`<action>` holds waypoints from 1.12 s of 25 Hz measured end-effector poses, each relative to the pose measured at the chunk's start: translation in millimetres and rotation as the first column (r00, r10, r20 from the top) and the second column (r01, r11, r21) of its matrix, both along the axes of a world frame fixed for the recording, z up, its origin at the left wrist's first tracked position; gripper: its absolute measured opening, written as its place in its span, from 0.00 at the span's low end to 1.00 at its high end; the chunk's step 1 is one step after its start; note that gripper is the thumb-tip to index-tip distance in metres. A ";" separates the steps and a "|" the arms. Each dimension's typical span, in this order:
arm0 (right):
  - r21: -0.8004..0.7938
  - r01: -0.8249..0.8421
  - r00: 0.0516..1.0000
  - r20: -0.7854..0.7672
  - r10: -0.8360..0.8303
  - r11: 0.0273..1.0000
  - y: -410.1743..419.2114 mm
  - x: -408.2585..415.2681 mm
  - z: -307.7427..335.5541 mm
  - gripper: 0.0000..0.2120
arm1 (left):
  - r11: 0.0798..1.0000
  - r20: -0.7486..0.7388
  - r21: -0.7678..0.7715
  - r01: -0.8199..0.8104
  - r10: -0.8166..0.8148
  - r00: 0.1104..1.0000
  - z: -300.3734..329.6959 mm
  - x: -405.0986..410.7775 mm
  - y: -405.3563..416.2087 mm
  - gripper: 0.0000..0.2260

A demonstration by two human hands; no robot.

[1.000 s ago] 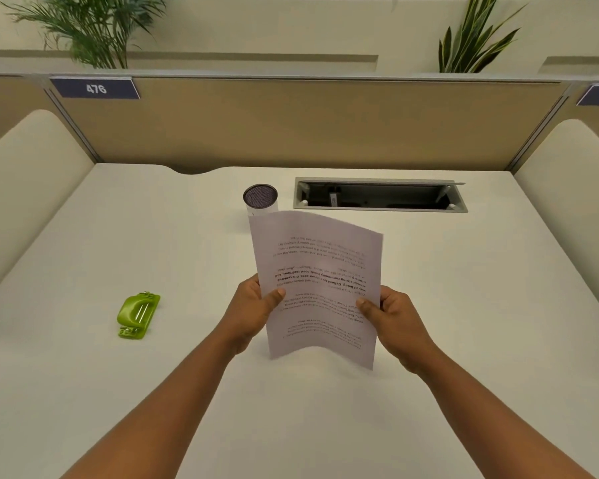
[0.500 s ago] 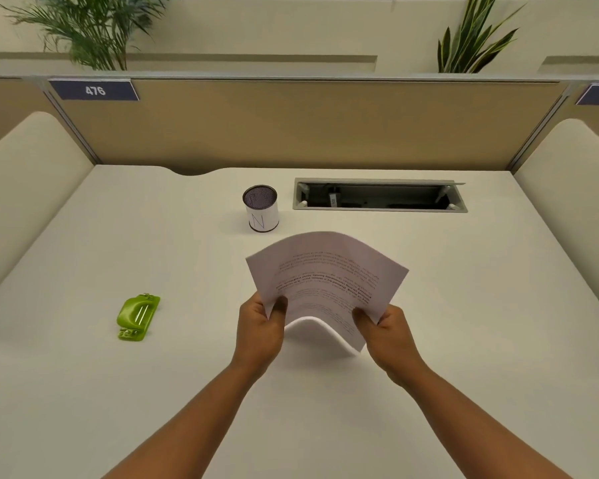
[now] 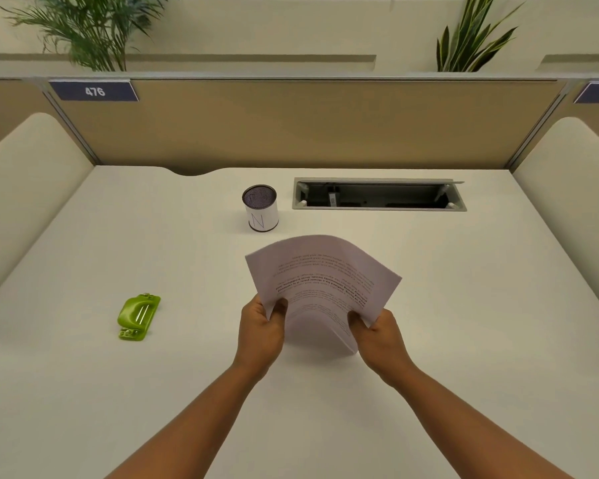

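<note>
I start with the containers. A small cylindrical holder [image 3: 260, 209] stands upright on the white desk [image 3: 464, 305], its white wrap marked with a handwritten "N". Its mouth shows dark mesh, and I cannot tell whether anything lies inside. Just to its right, a grey-framed cable recess [image 3: 377, 209] is sunk into the desktop with its flap open. Its dark inside shows a small white tag and pale pegs at the ends.

The sheet of paper [image 3: 325, 281] is held over the middle of the desk, nearer me than the holder. It is thin and white and bowed into a soft arch. Its printed lines run upside down to me and are too small to read. My left hand [image 3: 261, 337] pinches its left edge, thumb on the near face and fingers curled behind. My right hand [image 3: 381, 340] clamps the right edge the same way.

A glossy green plastic hole punch [image 3: 138, 317] lies well to the left. A dark plate [image 3: 94, 91] on the tan partition [image 3: 308, 126] reads "476".
</note>
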State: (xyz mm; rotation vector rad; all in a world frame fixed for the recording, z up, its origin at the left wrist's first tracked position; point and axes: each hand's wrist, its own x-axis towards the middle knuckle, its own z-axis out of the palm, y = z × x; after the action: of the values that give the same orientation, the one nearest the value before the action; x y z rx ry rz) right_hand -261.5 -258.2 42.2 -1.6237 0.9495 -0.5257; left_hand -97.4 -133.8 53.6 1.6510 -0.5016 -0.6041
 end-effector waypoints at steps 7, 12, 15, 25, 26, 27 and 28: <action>0.012 -0.029 0.999 -0.024 0.029 1.000 -0.4 -1.1 -0.7 0.11 | 1.000 0.001 0.006 -0.020 0.020 1.000 -4.8 1.7 1.6 0.12; 0.017 -0.047 0.998 -0.045 0.048 0.999 -1.8 -1.9 2.0 0.17 | 1.000 0.013 0.016 -0.001 0.001 1.000 -8.1 1.0 2.9 0.12; -0.001 -0.067 0.997 -0.041 0.067 0.998 -2.1 -2.3 0.3 0.15 | 1.000 0.025 0.024 0.003 -0.004 1.000 -11.3 0.9 2.8 0.11; 0.181 -0.141 0.988 0.085 0.127 0.973 -19.9 -12.0 20.6 0.15 | 0.999 -0.096 -0.049 0.002 -0.006 0.995 1.5 21.6 5.7 0.06; 0.235 -0.135 0.986 0.125 0.108 0.963 -24.1 -14.8 23.2 0.13 | 0.999 -0.136 -0.051 -0.015 0.008 0.991 2.7 25.4 5.9 0.06; 0.284 -0.119 0.984 0.161 0.075 0.952 -27.5 -18.1 24.8 0.11 | 0.998 -0.182 -0.054 -0.041 0.031 0.983 3.6 27.8 5.9 0.07; 0.329 -0.096 0.981 0.191 0.033 0.939 -29.8 -20.8 25.4 0.09 | 0.995 -0.240 -0.058 -0.077 0.061 0.969 4.4 29.5 5.3 0.07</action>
State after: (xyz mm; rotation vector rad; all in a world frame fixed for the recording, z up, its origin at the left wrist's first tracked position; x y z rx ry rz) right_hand -282.3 -288.0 67.6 -1.2699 0.7966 -0.4314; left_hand -67.9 -128.5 58.0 1.5024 -0.2848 -0.7153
